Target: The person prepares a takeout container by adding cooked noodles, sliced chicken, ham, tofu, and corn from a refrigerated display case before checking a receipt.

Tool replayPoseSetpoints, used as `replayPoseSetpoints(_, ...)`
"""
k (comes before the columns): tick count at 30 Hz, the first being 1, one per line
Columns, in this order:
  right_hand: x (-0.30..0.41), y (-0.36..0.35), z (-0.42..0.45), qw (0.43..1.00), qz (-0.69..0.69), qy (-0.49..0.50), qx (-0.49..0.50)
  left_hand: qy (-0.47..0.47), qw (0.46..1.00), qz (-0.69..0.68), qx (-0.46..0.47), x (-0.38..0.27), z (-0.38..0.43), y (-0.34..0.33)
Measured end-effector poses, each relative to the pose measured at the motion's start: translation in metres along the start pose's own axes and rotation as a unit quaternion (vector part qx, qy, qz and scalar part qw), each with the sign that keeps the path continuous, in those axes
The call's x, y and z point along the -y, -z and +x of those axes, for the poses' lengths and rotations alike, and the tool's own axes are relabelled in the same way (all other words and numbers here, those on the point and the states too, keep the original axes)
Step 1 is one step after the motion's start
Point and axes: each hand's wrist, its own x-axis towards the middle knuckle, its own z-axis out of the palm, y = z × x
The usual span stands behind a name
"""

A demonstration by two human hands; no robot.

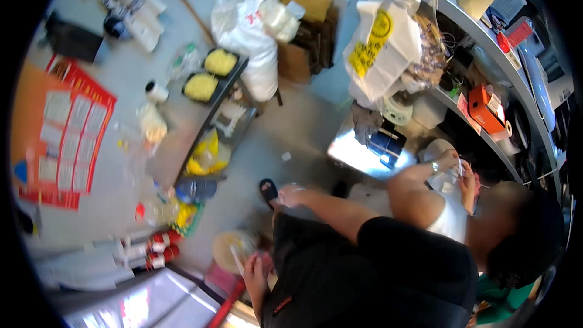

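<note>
My left hand (256, 275) holds a thin white strip (237, 260) between thumb and fingers; whether it is paper or plastic is unclear. Just beyond this hand is a round, pale tub (227, 248), partly covered. A pink thing (265, 260) lies close by the fingers. My right hand (291, 194) hangs over the floor near a dark sandal (268, 190), blurred by motion, so its grip is not clear. Two black trays (200, 87) of pale yellow, shredded-looking food sit on the table edge ahead.
A co-worker in a white top (448, 212) handles a small white thing on my right. Curved shelves (514, 66) hold boxes and bags. White sacks (255, 45) stand by the table (132, 164), which carries bottles and a red poster (75, 141). A white scrap (286, 156) lies on the floor.
</note>
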Motion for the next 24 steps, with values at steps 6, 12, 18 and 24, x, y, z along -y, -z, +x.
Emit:
replayPoseSetpoints(6, -0.142, 0.125, 0.052, 0.995, 0.03, -0.057, -0.077, 0.001, 0.985, 0.123, 0.118, -0.154, 0.245, -0.069)
replayPoseSetpoints(12, -0.222, 0.286, 0.077, 0.874, 0.264, -0.311, -0.265, -0.061, 0.97, 0.125, 0.201, -0.315, 0.395, -0.208)
replayPoseSetpoints(18, -0.375, 0.42, 0.122, 0.87, 0.259, -0.384, -0.171, -0.046, 0.945, 0.16, 0.282, -0.372, 0.502, -0.398)
replayPoseSetpoints(24, -0.529, 0.579, 0.113, 0.868, 0.247, -0.399, -0.163, 0.094, 0.927, 0.156, 0.329, -0.38, 0.563, -0.578)
